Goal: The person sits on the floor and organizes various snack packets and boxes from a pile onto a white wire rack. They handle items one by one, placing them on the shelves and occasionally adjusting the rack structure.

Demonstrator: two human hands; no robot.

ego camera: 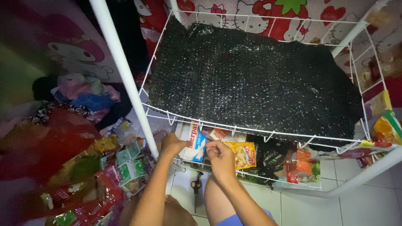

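From the head camera, a white wire rack carries a black mesh sheet on its top shelf, and both hands reach under that shelf's front edge. The left hand and right hand each close their fingers on a white and blue packet standing on the rack's lower shelf. Just right of the packet sits a yellow sachet, and below the rack scissors lie on the floor tiles.

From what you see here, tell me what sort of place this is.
Probably a small home snack stall: a white wire rack holding snack packets, more sachets heaped on the tiled floor, cartoon-print fabric behind.
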